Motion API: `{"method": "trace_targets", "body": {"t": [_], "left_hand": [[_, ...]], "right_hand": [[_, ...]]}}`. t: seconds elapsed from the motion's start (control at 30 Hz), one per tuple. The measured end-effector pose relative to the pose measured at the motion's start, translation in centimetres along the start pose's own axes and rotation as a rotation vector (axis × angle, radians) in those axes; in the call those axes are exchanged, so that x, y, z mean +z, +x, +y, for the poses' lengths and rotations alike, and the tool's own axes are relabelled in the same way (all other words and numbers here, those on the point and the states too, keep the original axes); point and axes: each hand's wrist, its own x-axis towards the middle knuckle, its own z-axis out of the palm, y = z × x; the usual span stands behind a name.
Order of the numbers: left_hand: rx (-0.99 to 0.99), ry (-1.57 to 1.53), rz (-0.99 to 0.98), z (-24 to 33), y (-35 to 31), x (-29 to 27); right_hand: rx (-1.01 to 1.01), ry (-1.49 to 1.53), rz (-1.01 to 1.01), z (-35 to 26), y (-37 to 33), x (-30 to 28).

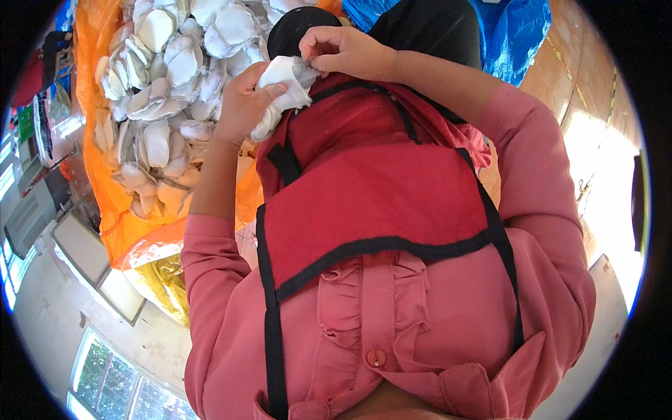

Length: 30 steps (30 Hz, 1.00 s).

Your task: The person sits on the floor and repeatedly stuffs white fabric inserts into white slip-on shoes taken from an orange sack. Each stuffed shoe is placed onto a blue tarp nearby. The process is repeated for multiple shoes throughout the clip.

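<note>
White fabric pad [285, 85], one: left hand [245, 106], fingers clasping; right hand [358, 57], fingers pinching wispy edge. Pad heap [180, 61] alongside.

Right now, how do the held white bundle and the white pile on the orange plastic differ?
The held white bundle is in the left hand; the white pile lies on the orange plastic. The bundle is small, while the pile spreads much wider. Both look white.

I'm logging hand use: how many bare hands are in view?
2: the left hand grips the white bundle; the right hand is at its upper right end.
</note>
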Motion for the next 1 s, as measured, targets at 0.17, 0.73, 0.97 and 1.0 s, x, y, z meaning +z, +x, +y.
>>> {"method": "trace_targets", "body": {"t": [0.17,0.73,0.97,1.0], "left_hand": [[-0.096,-0.001,0.006,0.5,0.1,-0.2],[-0.169,-0.077,-0.015,-0.1,0.9,-0.4],[-0.258,-0.201,0.063,-0.4,1.1,0.1],[-0.263,-0.189,0.078,-0.5,1.0,0.1]], "right_hand": [[-0.273,-0.334,0.056,-1.1,-1.6,0.2],[-0.147,-0.626,0.259,-1.4,-2.0,3.6],[-0.081,-0.634,0.329,-1.7,-0.2,4.6],[-0.078,-0.61,0.35,-1.5,0.0,5.0]]}}
